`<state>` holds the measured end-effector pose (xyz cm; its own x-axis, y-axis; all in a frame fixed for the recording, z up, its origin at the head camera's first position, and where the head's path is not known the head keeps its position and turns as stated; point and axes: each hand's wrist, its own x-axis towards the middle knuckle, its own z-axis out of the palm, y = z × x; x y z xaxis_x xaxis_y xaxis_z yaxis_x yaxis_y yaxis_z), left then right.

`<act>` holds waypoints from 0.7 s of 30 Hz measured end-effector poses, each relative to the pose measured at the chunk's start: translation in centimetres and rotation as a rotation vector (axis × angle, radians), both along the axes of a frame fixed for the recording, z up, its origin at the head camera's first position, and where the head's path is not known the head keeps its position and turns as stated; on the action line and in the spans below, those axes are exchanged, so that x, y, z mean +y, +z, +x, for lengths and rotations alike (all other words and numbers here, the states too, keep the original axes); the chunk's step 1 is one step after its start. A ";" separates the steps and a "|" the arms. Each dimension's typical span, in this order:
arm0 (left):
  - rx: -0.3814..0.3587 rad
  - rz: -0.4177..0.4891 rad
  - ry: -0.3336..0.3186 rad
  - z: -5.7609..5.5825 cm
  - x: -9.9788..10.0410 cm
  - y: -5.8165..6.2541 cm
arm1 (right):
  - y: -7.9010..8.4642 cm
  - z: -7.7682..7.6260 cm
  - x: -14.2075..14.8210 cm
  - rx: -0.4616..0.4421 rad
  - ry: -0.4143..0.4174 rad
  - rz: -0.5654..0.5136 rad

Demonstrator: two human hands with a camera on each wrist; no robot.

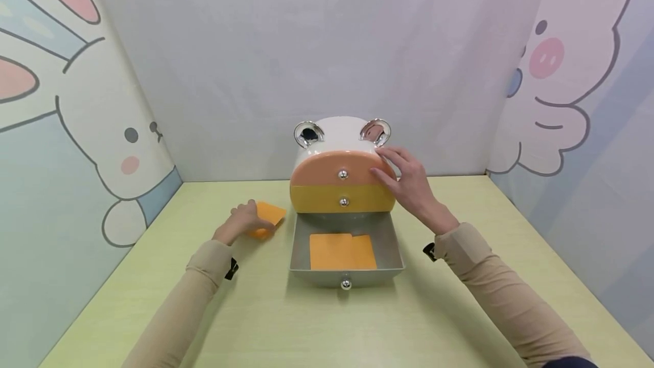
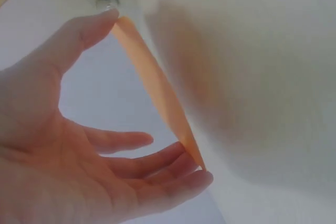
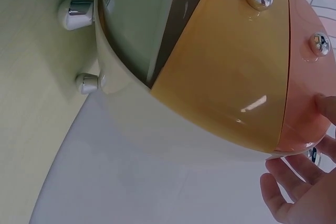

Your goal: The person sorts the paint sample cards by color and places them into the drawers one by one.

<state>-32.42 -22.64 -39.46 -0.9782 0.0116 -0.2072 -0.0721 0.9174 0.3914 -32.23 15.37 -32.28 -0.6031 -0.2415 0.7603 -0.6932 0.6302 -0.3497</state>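
A small flat orange piece of paper [image 1: 271,213] is held in my left hand [image 1: 244,221], left of the drawer box. In the left wrist view the paper [image 2: 157,90] bows slightly between thumb and fingertips. My right hand [image 1: 413,183] holds the upper right edge of the animal-shaped drawer box [image 1: 341,133], thumb on the peach top drawer [image 1: 319,169], fingers on the white shell. The yellow middle drawer [image 1: 317,199] is closed. Below it, the grey bottom drawer [image 1: 298,243] stands pulled out, with flat orange pieces [image 1: 332,251] lying overlapped inside.
The box stands on a pale green-yellow table [image 1: 245,311], near the grey back wall [image 1: 230,72]. Printed cartoon panels rise at both sides. Silver ears [image 1: 309,134] stick up from the box, and a round silver knob [image 1: 346,284] juts from the open drawer.
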 end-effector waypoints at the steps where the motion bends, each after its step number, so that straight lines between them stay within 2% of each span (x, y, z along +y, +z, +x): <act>1: 0.004 -0.001 -0.013 0.2 -0.1 0.3 | 0.0 0.0 0.0 -0.001 -0.002 0.001; 13: 0.088 0.033 -0.178 2.8 -0.3 3.3 | 0.0 0.1 0.0 0.005 -0.004 0.002; 21: 0.127 0.096 -0.383 4.3 -0.9 4.4 | 0.1 0.3 0.0 -0.004 -0.005 -0.003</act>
<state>-28.16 -23.58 -35.06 -0.9171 0.3932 -0.0655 0.3218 0.8273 0.4604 -31.97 15.38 -32.16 -0.6070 -0.2357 0.7589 -0.6886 0.6327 -0.3543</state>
